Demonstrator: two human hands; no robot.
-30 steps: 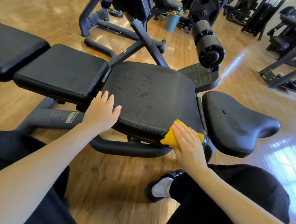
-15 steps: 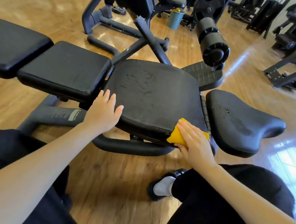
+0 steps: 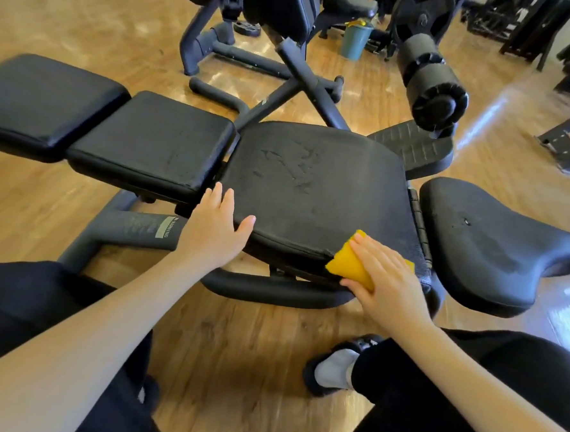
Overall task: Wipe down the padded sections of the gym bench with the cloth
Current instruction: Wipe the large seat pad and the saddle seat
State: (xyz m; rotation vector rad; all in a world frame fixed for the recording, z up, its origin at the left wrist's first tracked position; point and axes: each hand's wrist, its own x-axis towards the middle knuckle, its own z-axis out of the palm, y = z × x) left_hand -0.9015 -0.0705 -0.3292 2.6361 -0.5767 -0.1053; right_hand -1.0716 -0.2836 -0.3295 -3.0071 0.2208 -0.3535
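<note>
The right hand (image 3: 386, 282) keeps its fingers (image 3: 371, 254) straight and close together on the yellow cloth (image 3: 344, 266). It presses the cloth on the near right corner of the middle pad (image 3: 312, 190). The left hand (image 3: 214, 231) rests flat on the near left corner of the same pad, fingers a little apart, thumb spread out. Both forearms reach forward. The cloth is folded; the pad's black surface shows scuffed marks in its middle.

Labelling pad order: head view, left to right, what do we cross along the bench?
Far-left pad → second pad → left hand → worn centre pad → yellow cloth under right hand → contoured right pad.
</note>
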